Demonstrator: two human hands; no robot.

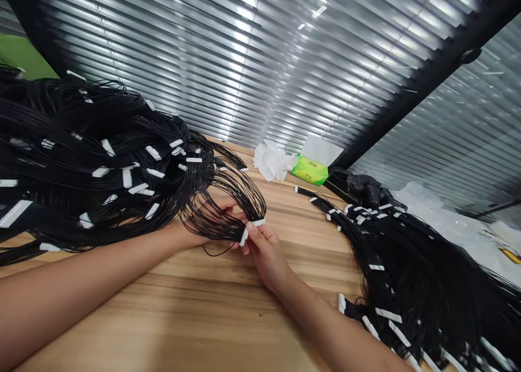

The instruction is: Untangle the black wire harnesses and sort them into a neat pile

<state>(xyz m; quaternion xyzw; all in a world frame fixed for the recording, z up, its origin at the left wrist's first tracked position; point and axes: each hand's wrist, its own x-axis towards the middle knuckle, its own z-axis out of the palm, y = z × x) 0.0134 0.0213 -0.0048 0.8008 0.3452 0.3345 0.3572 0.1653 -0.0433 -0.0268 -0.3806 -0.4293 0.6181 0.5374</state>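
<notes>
- L hand (217, 215) is closed round a looped wire bundle (228, 196), thin black strands fanning up and over the fingers (much of the hand is hidden behind them).
- R hand (266, 252) pinches a white connector (258, 222) betw. thumb and fingertips, right at the bundle's end. A second white tab sits just below it.
- Bundle is held just above the table (183, 312), centre of view. Its far strands run back into the big pile (81, 160) on the left.
- Step in hand, by my read: one harness being singled out from that heap, its end plug held for a look or a sort.
- Next move calls for a steady pinch on the plug and a slow draw w/ the L hand keeping the loop together. The strands are fine and lie across the pile's own wires.
- In the way: that left heap, dotted w/ white plugs, touching the bundle. Snag risk is high there.
- On the right, a second pile (407, 263) of the same black wires, apart from the hands.
- Further back: crumpled tissue (272, 160), green pack (310, 170) beside it, a dark glove (366, 187) near the window blinds (244, 63).
</notes>
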